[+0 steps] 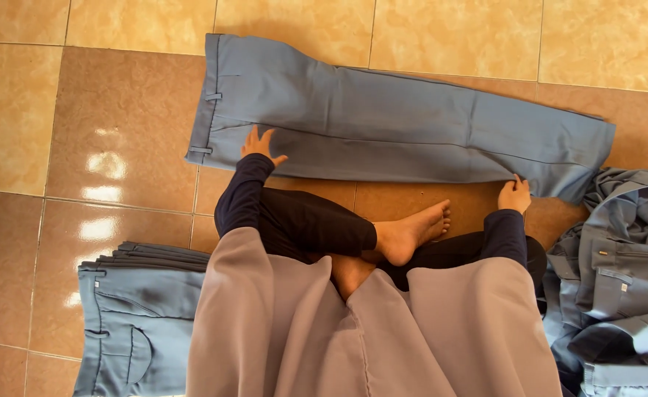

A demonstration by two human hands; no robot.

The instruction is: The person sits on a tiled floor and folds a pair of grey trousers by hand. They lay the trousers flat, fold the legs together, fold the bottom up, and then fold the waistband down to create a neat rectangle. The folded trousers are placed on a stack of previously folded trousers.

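Observation:
A pair of blue trousers lies flat on the tiled floor in front of me, folded lengthwise, waistband at the left and leg hems at the right. My left hand rests flat with spread fingers on the trousers near the waistband's lower edge. Over at the leg end, my right hand pinches the lower edge of the fabric. My bare feet are crossed on the floor between my arms.
A stack of folded blue trousers sits at the lower left beside me. A loose heap of unfolded blue trousers lies at the right. Glossy brown and beige floor tiles surround everything.

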